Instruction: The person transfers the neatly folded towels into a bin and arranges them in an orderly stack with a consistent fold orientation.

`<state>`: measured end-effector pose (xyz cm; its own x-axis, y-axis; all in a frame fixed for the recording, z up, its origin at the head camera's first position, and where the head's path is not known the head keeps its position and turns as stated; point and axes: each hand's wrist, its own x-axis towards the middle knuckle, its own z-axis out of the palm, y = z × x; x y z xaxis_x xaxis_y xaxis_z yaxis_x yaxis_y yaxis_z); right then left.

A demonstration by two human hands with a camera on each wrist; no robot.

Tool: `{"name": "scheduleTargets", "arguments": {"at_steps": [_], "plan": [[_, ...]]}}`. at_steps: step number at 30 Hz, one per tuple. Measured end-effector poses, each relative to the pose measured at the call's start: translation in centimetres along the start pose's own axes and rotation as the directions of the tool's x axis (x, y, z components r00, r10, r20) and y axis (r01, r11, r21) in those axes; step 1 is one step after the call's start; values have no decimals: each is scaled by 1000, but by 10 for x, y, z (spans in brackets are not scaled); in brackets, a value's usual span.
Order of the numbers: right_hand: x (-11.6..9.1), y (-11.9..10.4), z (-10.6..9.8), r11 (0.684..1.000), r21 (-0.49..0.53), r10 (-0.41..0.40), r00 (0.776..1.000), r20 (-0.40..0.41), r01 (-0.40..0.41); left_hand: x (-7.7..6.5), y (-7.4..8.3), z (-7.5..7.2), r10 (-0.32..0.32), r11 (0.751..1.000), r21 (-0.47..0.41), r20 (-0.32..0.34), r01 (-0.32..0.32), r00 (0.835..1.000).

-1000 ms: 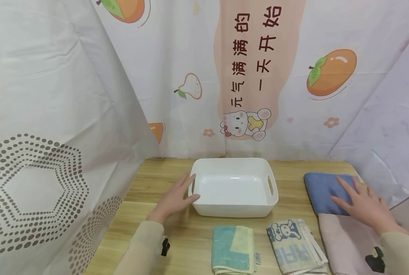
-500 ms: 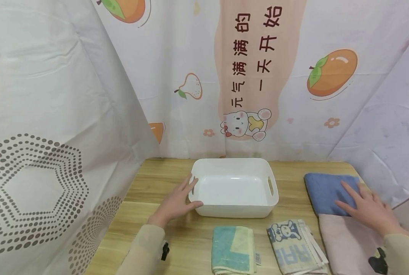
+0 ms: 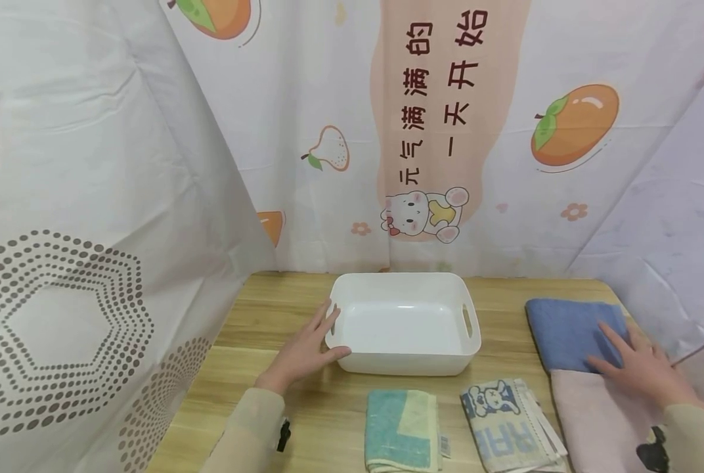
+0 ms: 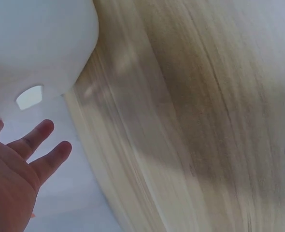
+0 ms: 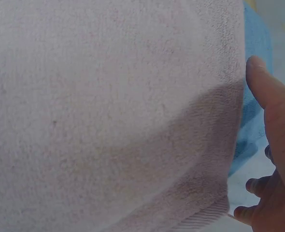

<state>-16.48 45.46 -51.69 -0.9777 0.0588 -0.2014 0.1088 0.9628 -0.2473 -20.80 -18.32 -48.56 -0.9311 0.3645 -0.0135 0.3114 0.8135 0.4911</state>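
My left hand [image 3: 305, 355] is at the left end of a white plastic basket [image 3: 405, 365], by its handle slot. Its fingers are spread and fairly straight, and the thumb reaches over the near corner; whether they touch the rim I cannot tell. The left wrist view has the fingers extended beside the basket [image 4: 41, 43]. Over the right part of a folded blue towel [image 3: 565, 332] is my right hand [image 3: 644, 369], fingers spread, holding nothing. Below it lies a folded pale pink towel [image 3: 591, 414], which fills much of the right wrist view. Contact with the blue towel is unclear.
A folded teal and yellow towel [image 3: 393, 430] lies in front of the basket. Right of it is a folded grey-blue towel [image 3: 502, 427] with a rabbit pattern. Printed curtains [image 3: 305, 85] hang behind and beside the wooden table [image 3: 240, 355].
My right hand has shifted a little to the right over the blue towel. My left hand has edged right, its thumb now over the basket's near corner. The basket and towels stay put.
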Motion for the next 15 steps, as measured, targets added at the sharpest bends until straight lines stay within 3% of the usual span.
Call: {"name": "scheduleTargets", "arguments": {"at_steps": [8, 15], "plan": [[3, 7, 10, 998, 32, 60, 997, 49, -62, -2, 2, 1, -3, 1000, -31, 1, 3, 1000], [6, 13, 13, 997, 65, 30, 998, 58, -34, -3, 1, 2, -3, 999, -38, -3, 3, 1000]]}}
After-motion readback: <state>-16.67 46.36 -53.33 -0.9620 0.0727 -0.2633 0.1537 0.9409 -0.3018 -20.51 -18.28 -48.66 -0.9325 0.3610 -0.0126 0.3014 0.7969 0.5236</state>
